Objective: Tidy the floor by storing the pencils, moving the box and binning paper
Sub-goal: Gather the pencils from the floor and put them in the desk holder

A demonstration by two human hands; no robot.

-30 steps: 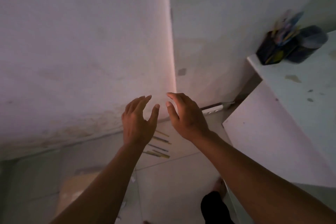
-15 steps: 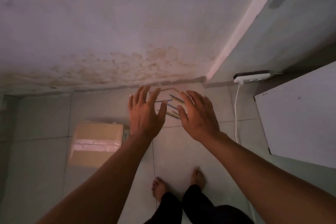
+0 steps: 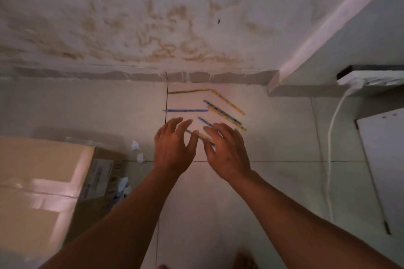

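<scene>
Now both hands have dropped low over the pencils (image 3: 220, 112) scattered on the floor by the wall — left hand (image 3: 173, 148) and right hand (image 3: 226, 150), fingers spread wide, holding nothing. Gathering starts; box (image 3: 43, 181) and paper (image 3: 135, 145) wait.

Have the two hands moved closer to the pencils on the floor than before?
Yes. The left hand and right hand went down toward the coloured pencils, now overlapping the nearest ones.
</scene>
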